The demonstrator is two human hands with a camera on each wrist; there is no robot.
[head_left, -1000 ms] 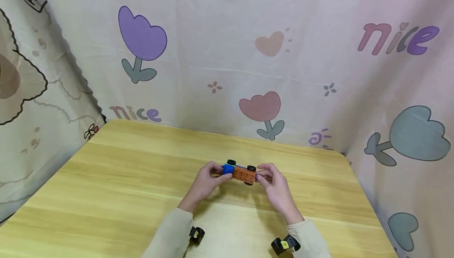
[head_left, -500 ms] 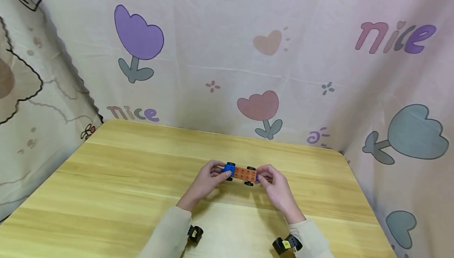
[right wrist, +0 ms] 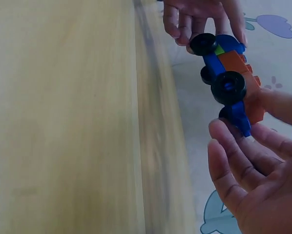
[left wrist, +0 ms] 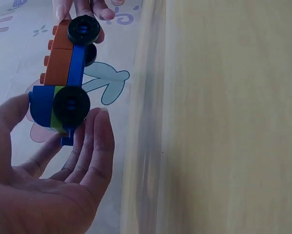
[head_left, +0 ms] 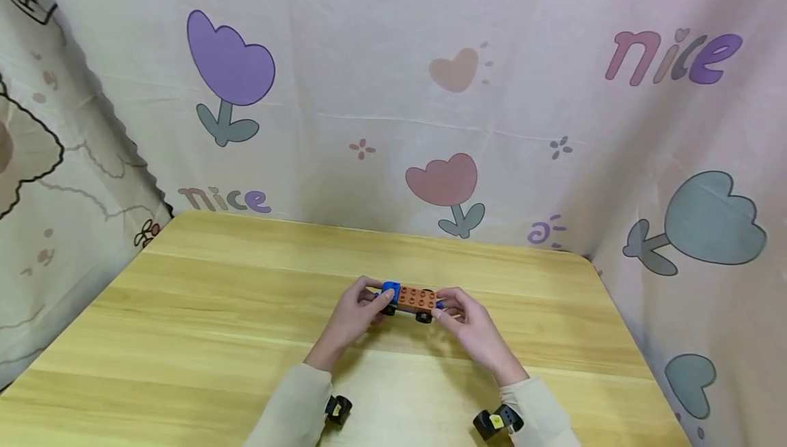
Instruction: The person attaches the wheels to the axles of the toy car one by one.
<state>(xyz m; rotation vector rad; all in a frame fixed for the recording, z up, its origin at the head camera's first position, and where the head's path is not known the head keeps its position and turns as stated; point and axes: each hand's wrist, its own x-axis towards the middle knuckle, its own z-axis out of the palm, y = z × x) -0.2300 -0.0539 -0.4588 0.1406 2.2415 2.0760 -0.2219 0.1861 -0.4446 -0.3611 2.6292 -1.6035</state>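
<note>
A toy car built of bricks is held level between both hands above the table. It has a blue chassis, black wheels and orange studded bricks on top. One end carries a rounded blue brick over a thin lime-green brick. My left hand pinches this blue end, thumb on the rounded brick and fingers underneath. At the opposite end my right hand grips the car, its thumb on the orange brick and its fingers around the blue tail.
The wooden table stretches below and around both hands. A printed cloth hangs along its back and sides. Black wrist cameras are strapped over both pale sleeves.
The car has rolled about its length, so its near-side wheels now show fully and the far wheels are mostly hidden. The right thumb has shifted onto the near rear corner.
</note>
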